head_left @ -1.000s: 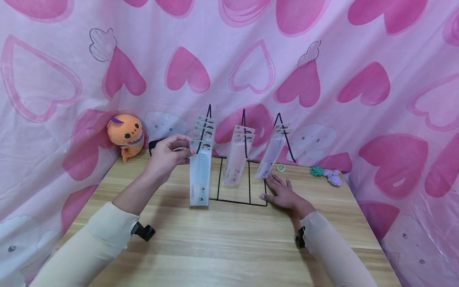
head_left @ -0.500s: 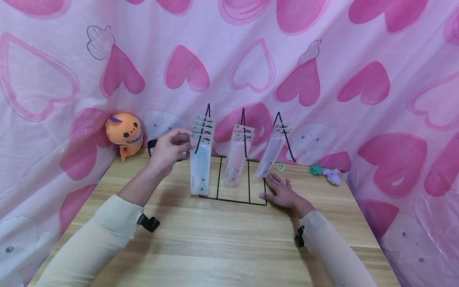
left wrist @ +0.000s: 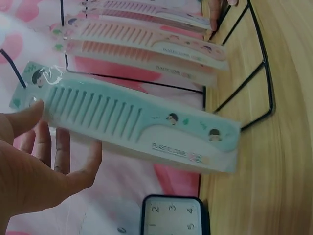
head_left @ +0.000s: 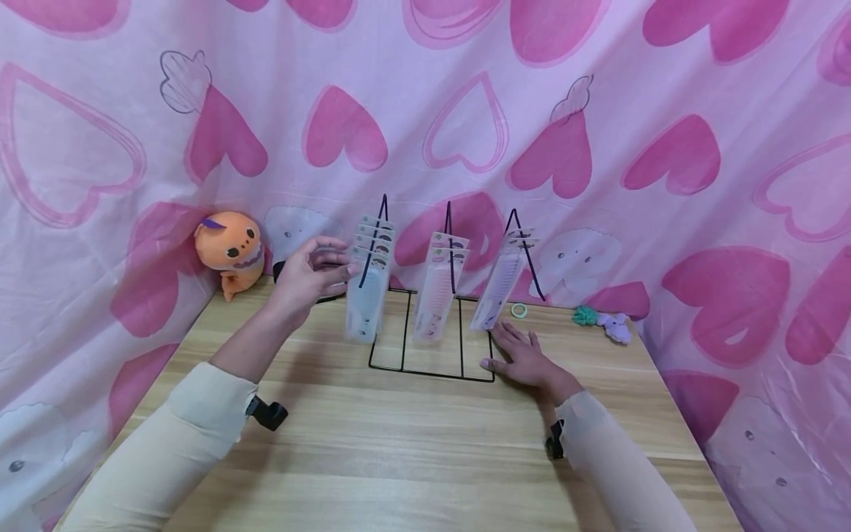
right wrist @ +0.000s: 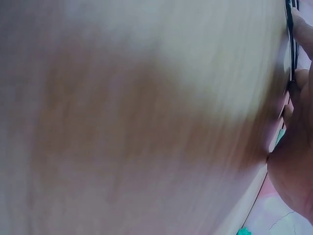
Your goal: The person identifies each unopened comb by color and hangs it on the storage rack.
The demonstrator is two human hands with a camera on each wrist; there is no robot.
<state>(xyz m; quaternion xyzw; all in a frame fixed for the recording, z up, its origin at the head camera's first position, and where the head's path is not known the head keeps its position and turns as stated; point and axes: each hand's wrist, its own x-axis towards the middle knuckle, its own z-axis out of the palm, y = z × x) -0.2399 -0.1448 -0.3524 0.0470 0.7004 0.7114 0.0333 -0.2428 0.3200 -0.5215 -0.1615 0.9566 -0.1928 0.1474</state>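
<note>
A black wire display rack [head_left: 432,373] stands on the table, with packaged plastic combs hanging from its three hooks. On the left hook hang several turquoise comb packs [head_left: 364,303], the front one sloping back along the others. My left hand [head_left: 309,277] is beside the top of that front pack. In the left wrist view its thumb tip overlaps the pack's edge, and the other fingers are spread apart behind. Pink comb packs [head_left: 439,295] hang in the middle, purple comb packs [head_left: 499,288] on the right. My right hand [head_left: 525,358] lies with extended fingers on the table, at the rack's right base corner.
An orange plush toy [head_left: 229,247] sits at the back left. Behind my left hand stands a dark-framed clock [left wrist: 173,215]. At the back right lie a pale green ring [head_left: 519,311], a green item [head_left: 585,316] and a purple item [head_left: 614,327]. A heart-patterned curtain surrounds the table.
The front turquoise comb pack has moved back along the left hook, its lower end swinging away from me. My left thumb and fingers have loosened from it. The right hand stays in place.
</note>
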